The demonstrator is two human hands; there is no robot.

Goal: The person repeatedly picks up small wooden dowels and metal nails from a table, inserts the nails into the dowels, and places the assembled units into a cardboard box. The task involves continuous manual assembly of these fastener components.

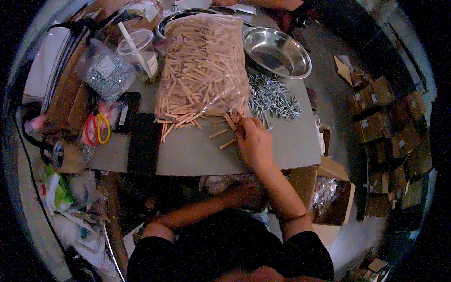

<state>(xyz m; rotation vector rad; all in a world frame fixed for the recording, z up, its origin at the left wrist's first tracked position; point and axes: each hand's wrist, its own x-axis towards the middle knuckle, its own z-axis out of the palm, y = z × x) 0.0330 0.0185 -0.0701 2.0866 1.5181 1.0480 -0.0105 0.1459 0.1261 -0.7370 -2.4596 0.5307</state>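
Note:
A large clear plastic bag [202,66] full of wooden dowels lies on the grey table, its mouth toward me. Loose wooden dowels [176,121] spill out along its near edge. My right hand [253,141] is at the bag's near right corner, fingers closed and bent down on the dowels there. One loose dowel [228,144] sticks out beside its fingers. Right of the bag lies a heap of silver screws [275,96]. Below the table's front edge, in shadow, is my left hand [246,193]; its fingers do not show clearly.
A steel bowl [300,70] stands at the back right, another behind the bag. To the left are a lidded plastic cup [141,54] with a straw, a bag of small metal parts [107,70] and scissors [97,129]. An open carton [350,202] stands right of my arm. Another person's arm reaches in at the top.

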